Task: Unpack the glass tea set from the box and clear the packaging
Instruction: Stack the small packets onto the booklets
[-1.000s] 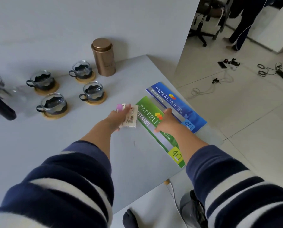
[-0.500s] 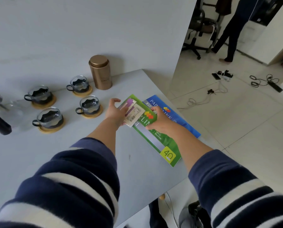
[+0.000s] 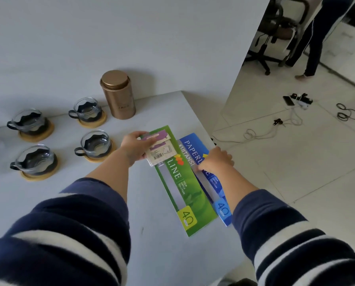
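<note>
At centre frame, the left hand (image 3: 135,146) pinches two small packets (image 3: 161,149) over the top end of the green pad (image 3: 181,182). The right hand (image 3: 216,161) presses its fingers down on the blue pad (image 3: 203,162) just beside it. Four glass cups (image 3: 94,144) on wooden coasters (image 3: 36,132) stand at left, the gold tin (image 3: 118,96) behind them on the table (image 3: 162,254).

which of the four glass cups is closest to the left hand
The front-right glass cup, on its wooden coaster just left of the left hand. The other three sit farther left or back toward the wall.
</note>
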`<state>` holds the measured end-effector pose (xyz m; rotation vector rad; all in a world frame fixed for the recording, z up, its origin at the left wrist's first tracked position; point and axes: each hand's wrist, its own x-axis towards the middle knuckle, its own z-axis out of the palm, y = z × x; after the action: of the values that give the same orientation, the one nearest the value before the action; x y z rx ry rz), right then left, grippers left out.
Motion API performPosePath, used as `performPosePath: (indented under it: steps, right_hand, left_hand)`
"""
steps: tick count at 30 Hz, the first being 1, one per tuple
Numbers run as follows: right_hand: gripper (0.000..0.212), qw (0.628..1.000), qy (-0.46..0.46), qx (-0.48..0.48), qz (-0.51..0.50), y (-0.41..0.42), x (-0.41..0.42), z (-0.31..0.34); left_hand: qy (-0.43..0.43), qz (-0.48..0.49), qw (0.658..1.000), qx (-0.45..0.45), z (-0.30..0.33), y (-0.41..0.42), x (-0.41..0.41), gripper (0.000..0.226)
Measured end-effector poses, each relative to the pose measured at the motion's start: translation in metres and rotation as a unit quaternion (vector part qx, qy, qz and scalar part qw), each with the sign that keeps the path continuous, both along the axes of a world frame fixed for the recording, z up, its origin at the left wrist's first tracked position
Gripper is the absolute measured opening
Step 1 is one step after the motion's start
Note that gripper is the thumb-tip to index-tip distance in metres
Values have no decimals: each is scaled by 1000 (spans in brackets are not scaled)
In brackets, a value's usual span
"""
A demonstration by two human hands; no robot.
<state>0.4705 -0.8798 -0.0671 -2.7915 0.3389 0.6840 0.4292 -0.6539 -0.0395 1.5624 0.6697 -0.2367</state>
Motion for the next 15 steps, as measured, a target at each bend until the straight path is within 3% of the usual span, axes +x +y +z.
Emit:
performPosePath:
  steps: [4,7,9,15]
  right_hand:
    - [95,996,81,3,22,11,24,-3]
    - [92,992,71,108,6,26,51,2]
    - [88,980,60,190,-7,41,76,9]
    - [46,931,4,362,-39,91,137,-3]
  left_hand:
    - [9,20,999,-35,-1,3,21,43]
    - [10,38,997,-59,0,14,37,58]
    - [12,42,998,-56,0,21,50,55]
    - [11,106,994,6,-9,29,99,64]
